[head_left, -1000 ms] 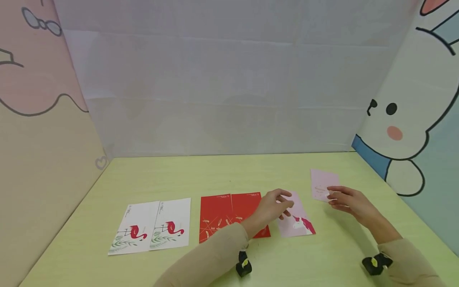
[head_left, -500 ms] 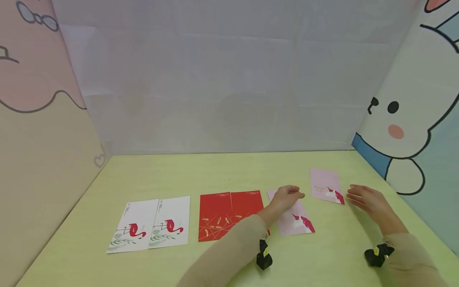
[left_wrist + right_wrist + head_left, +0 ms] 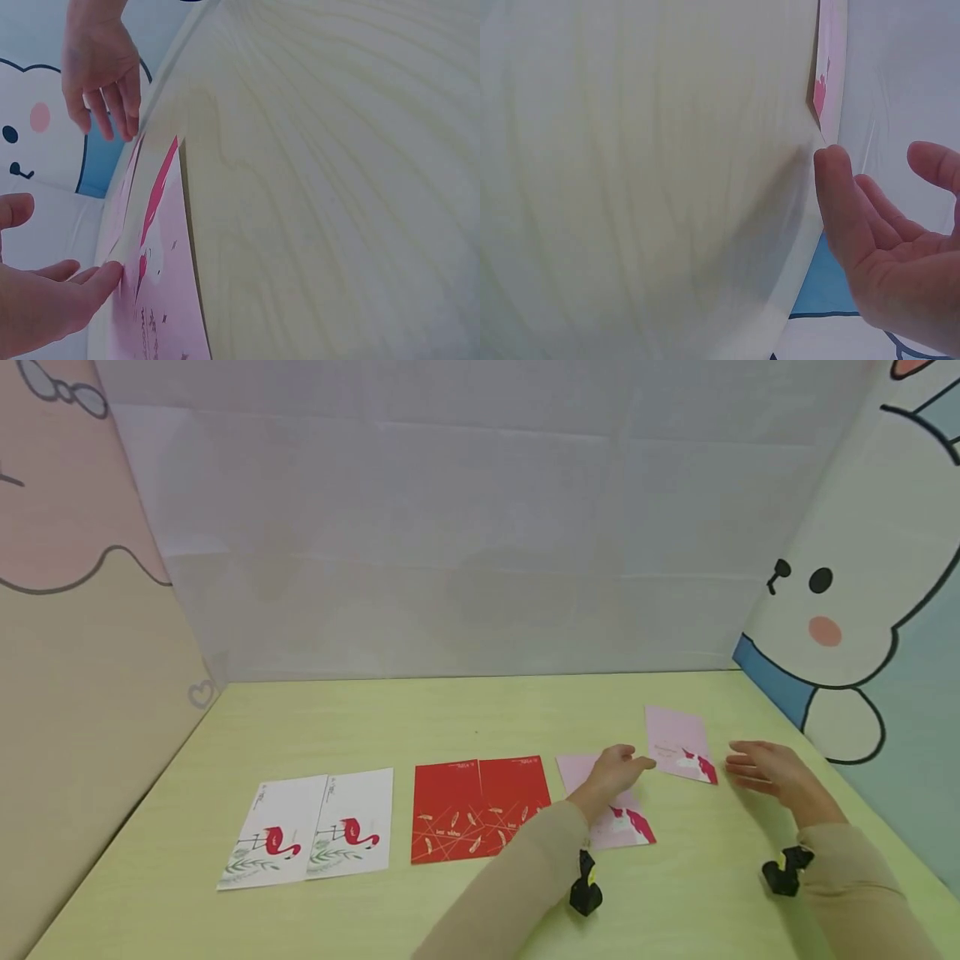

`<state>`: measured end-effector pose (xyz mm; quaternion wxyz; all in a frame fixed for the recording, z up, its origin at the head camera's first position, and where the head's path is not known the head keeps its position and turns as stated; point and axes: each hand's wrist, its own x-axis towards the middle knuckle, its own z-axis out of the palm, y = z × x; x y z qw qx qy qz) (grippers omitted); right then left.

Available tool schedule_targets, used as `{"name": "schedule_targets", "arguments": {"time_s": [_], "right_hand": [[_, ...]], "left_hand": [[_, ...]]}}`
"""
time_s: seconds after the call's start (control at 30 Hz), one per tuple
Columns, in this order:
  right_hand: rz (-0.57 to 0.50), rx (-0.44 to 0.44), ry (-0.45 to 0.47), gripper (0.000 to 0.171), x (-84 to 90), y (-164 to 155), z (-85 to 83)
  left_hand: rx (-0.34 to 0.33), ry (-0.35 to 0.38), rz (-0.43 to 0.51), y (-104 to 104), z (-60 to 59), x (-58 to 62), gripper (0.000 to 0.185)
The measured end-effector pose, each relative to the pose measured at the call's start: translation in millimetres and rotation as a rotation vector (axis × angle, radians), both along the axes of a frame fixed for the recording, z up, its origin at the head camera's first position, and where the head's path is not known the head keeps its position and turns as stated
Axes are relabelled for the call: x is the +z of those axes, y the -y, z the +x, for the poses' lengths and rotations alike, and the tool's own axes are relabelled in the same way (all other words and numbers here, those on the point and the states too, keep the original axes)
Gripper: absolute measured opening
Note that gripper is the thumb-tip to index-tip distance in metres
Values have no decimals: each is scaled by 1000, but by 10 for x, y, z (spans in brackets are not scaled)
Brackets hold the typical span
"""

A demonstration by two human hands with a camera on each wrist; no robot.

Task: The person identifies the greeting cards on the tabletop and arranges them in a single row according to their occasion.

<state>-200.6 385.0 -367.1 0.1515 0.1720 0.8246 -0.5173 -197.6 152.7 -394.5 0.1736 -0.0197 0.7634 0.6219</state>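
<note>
My left hand (image 3: 615,774) is over the nearer pink unicorn card (image 3: 622,827), its fingers pointing toward the lower left corner of the farther pink unicorn card (image 3: 678,743). It holds nothing; in the left wrist view its fingers (image 3: 101,285) are loosely extended beside the card's print. My right hand (image 3: 772,777) hovers just right of the farther card, fingers extended and nothing in them. A shadow lies on the table below it in the right wrist view. Part of the nearer card is hidden behind the left hand and forearm.
Two red cards (image 3: 446,810) lie side by side mid-table, one partly behind the left sleeve. Two white flamingo cards (image 3: 348,822) lie farther left. A white sheet (image 3: 420,552) stands behind the pale yellow table (image 3: 360,718), with cartoon-printed panels on both sides.
My left hand has moved right across the nearer pink card. My right hand has moved right, off the farther pink card, uncovering its unicorn print.
</note>
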Motion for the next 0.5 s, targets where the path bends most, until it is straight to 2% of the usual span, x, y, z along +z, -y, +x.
{"name": "schedule_targets", "arguments": {"time_s": [0.2, 0.5], "right_hand": [[14, -10, 35, 74, 5, -21, 3], [-21, -40, 25, 74, -30, -17, -3]], "left_hand": [[0, -27, -10, -119, 0, 13, 49], [-37, 25, -60, -234, -10, 26, 56]]}}
